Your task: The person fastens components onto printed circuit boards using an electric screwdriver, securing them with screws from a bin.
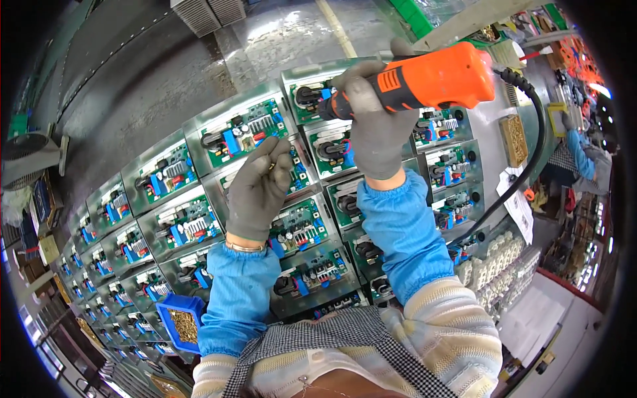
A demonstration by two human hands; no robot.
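Observation:
My right hand [378,129], in a grey glove, is wrapped round an orange and black electric screwdriver [431,76]. Its dark nose points left, over a green circuit board [305,109] in a metal tray at the far middle. A black cable [541,126] runs from the tool's back end. My left hand [259,189], also gloved, is raised over the trays with its fingers curled in. Small brass-coloured screws [272,166] show between its fingertips; how many is hidden. Just beyond it lies another circuit board [242,132] with blue, red and black parts.
Rows of metal trays [176,229] with circuit boards cover the bench. A blue bin [162,312] of brass-coloured screws stands near left. At right are a box of small parts [513,140], a paper sheet [517,212] and pale connectors [494,265]. Another person [584,159] works far right.

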